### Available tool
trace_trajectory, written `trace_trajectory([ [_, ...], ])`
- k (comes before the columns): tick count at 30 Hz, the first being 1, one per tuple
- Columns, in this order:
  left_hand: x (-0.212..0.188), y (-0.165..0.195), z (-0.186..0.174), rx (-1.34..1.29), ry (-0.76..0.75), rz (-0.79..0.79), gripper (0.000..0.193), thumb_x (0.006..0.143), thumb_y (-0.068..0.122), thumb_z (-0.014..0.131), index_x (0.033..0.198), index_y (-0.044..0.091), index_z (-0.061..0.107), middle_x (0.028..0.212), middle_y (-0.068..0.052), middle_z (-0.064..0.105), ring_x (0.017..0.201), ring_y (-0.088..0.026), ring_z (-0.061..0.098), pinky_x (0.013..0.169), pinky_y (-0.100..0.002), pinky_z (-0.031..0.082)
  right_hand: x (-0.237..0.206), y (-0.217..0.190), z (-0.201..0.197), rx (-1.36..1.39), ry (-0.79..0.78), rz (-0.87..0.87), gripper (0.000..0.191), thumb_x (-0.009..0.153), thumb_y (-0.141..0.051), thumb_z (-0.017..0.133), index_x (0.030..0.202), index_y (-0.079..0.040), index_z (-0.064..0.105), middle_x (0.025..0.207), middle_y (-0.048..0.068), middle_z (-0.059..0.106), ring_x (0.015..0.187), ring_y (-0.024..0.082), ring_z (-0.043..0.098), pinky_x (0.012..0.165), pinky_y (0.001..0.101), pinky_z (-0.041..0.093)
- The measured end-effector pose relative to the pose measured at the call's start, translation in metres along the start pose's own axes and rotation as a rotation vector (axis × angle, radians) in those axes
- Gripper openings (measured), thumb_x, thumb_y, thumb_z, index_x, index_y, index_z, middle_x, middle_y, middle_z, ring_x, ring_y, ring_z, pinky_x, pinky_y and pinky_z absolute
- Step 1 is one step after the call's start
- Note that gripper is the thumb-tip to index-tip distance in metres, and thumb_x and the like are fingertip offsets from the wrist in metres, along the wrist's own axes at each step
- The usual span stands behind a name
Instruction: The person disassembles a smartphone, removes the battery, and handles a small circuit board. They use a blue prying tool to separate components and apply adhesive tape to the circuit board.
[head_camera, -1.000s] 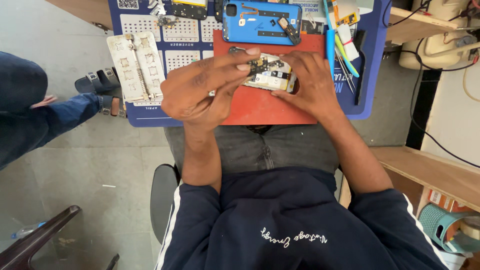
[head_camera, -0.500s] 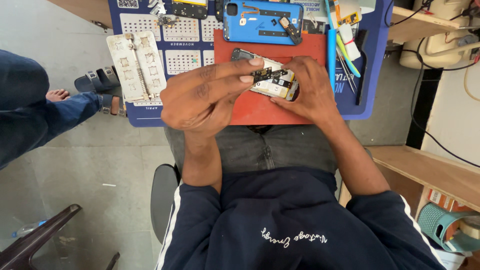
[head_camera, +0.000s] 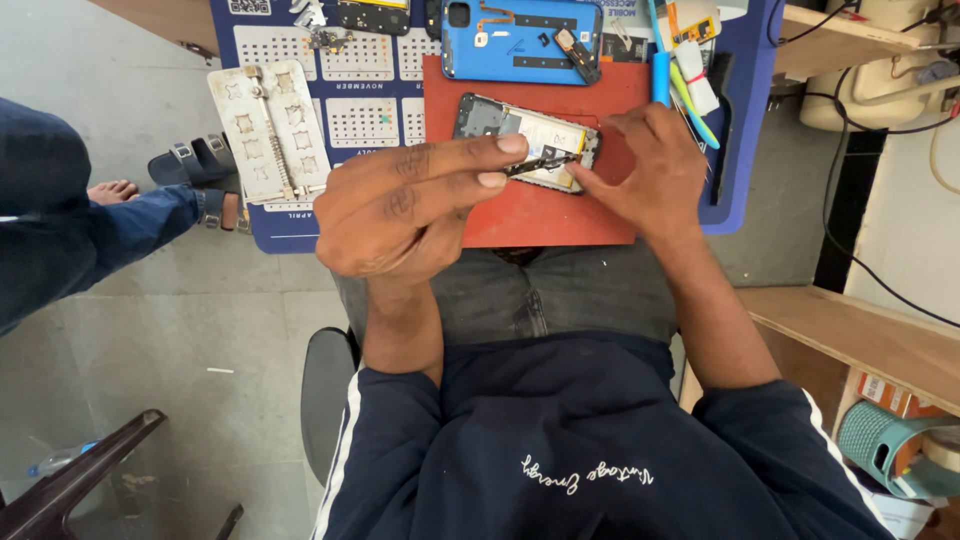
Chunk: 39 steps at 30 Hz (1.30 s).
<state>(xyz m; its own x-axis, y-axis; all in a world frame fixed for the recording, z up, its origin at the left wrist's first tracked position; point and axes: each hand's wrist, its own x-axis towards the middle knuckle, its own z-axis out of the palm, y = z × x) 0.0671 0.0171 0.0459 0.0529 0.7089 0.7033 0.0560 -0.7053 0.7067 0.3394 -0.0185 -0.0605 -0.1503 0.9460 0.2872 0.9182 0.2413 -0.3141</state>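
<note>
1. Red rubber mat (head_camera: 540, 215) carries an opened phone with its back off (head_camera: 525, 140), lying at the mat's far edge.
2. Left hand (head_camera: 410, 205) pinches thin dark tweezers (head_camera: 540, 163) between thumb and fingertips, tips over the phone.
3. Right hand (head_camera: 650, 165) presses its fingers against the phone's right edge.
4. Blue back cover (head_camera: 520, 40) lies farther off.
</note>
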Motion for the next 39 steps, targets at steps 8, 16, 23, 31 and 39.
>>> trace_trajectory([
  [8, 0.001, -0.001, -0.001, 0.025, -0.005, 0.024, 0.018, 0.087, -0.018, 0.071, 0.092, -0.001, 0.070, 0.099, -0.014, 0.077, 0.082, -0.021, 0.079, 0.063, -0.025, 0.062, -0.005, -0.002, 0.012, -0.046, -0.093, 0.075, 0.061, 0.073, -0.047, 0.097, 0.116, -0.009, 0.075, 0.109, 0.005, 0.062, 0.099, 0.024, 0.064, 0.078, 0.0374, 0.055],
  [16, 0.001, -0.002, -0.001, 0.021, -0.014, 0.030, 0.019, 0.087, -0.019, 0.069, 0.093, -0.001, 0.070, 0.100, -0.014, 0.077, 0.083, -0.022, 0.079, 0.063, -0.025, 0.063, -0.001, -0.004, 0.013, -0.008, -0.128, 0.118, 0.062, 0.071, -0.046, 0.097, 0.116, -0.010, 0.075, 0.110, 0.004, 0.061, 0.104, 0.024, 0.062, 0.081, 0.0388, 0.054],
  [23, 0.000, -0.004, 0.000, 0.015, -0.002, 0.033, 0.019, 0.086, -0.019, 0.069, 0.093, -0.001, 0.070, 0.100, -0.015, 0.077, 0.083, -0.023, 0.079, 0.063, -0.025, 0.063, 0.000, -0.007, 0.009, 0.057, -0.169, 0.101, 0.073, 0.069, -0.047, 0.096, 0.125, -0.007, 0.071, 0.119, 0.008, 0.059, 0.109, 0.028, 0.059, 0.087, 0.0417, 0.053],
  [31, -0.011, -0.013, -0.012, 0.105, 0.106, -0.107, 0.017, 0.089, -0.019, 0.070, 0.094, -0.002, 0.072, 0.101, -0.020, 0.078, 0.082, -0.024, 0.081, 0.069, -0.026, 0.063, 0.001, -0.011, 0.020, 0.121, -0.182, -0.085, 0.082, 0.072, -0.044, 0.097, 0.137, -0.009, 0.061, 0.133, 0.010, 0.054, 0.123, 0.033, 0.053, 0.104, 0.0453, 0.046],
  [39, -0.022, -0.034, -0.028, -0.049, 0.279, -0.134, 0.016, 0.089, -0.018, 0.078, 0.101, -0.009, 0.072, 0.101, -0.024, 0.075, 0.090, -0.025, 0.077, 0.087, -0.032, 0.063, 0.004, -0.018, 0.023, 0.139, -0.193, -0.057, 0.086, 0.059, -0.035, 0.097, 0.132, -0.007, 0.060, 0.118, 0.016, 0.050, 0.109, 0.036, 0.053, 0.091, 0.0481, 0.048],
])
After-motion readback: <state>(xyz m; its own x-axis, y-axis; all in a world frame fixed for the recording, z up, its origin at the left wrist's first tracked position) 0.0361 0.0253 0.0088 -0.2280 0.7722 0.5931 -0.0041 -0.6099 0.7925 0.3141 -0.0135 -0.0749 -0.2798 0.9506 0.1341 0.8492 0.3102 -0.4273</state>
